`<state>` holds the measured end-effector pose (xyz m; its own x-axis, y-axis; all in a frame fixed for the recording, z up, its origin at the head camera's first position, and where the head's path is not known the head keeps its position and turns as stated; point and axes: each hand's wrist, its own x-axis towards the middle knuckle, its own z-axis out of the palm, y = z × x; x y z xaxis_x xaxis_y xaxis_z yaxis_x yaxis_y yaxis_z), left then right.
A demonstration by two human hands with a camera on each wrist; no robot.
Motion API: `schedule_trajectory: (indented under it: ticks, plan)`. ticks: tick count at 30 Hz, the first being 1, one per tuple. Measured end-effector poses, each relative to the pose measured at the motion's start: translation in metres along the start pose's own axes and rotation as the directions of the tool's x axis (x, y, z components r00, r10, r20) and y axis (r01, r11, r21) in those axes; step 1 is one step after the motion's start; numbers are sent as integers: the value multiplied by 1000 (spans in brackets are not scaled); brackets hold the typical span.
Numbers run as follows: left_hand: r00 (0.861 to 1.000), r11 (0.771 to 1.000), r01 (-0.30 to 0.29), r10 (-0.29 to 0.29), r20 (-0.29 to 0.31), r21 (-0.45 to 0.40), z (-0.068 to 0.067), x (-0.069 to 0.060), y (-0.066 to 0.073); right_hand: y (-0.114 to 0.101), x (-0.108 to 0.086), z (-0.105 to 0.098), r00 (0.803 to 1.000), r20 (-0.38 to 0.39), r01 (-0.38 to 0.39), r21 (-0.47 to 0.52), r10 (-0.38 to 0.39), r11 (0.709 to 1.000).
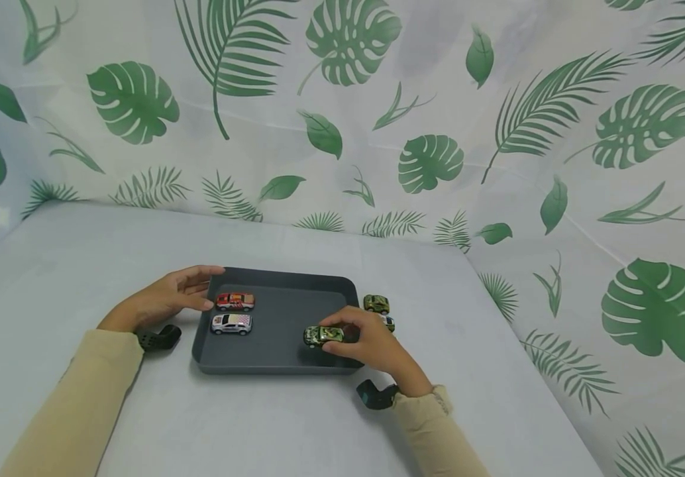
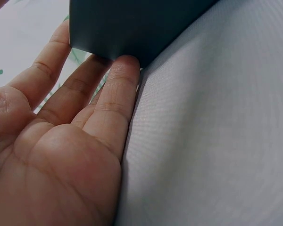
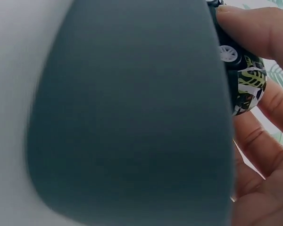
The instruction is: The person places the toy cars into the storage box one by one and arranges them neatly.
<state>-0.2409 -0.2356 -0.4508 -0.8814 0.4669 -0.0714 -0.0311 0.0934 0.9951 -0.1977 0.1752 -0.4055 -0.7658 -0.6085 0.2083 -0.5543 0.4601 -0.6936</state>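
Beige sleeves (image 1: 83,397) nearest, over white table (image 1: 247,424); leaf-print wall (image 1: 366,149) far. Right hand (image 1: 372,339) pinches camouflage car (image 1: 317,335) over tray (image 1: 279,308); left hand (image 1: 163,298), grip wide, touches tray's left end.

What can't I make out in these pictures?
Head view: much of one car, hidden behind the right hand.
Head view: fine print on the white car in the tray, too small.
Right wrist view: part of the held car, hidden by the tray.
Left wrist view: most of the tray, cut off by the top edge.
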Motion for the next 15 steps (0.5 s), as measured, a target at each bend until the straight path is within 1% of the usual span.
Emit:
schedule_trajectory:
  ticks: [8, 15]
  plan:
    - [1000, 1000, -10, 10, 4, 0, 0, 0, 1, -5, 6, 10, 999, 32, 5, 9, -6, 1000]
    - [1000, 1000, 2, -2, -1, 4, 0, 0, 1, -7, 10, 18, 999, 45, -6, 26, 5, 1000]
